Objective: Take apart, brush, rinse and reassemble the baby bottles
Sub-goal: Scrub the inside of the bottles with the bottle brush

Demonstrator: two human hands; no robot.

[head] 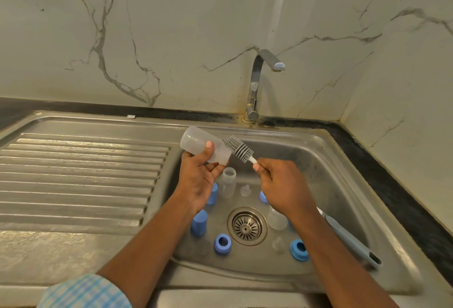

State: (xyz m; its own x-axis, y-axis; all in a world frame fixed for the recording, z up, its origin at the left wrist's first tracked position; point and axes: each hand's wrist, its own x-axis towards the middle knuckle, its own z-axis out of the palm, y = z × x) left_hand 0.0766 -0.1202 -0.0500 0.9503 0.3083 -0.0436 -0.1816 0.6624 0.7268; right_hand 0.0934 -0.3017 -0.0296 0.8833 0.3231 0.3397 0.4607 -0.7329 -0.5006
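L grip (198, 175) holds bottle (196, 141); R grip (282, 185) clasps brush (239, 148), head beside bottle mouth.

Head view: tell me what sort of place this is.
Probably a home kitchen, at the sink: a stainless steel sink with a ribbed drainboard, a chrome tap behind it, and a marble-patterned wall.
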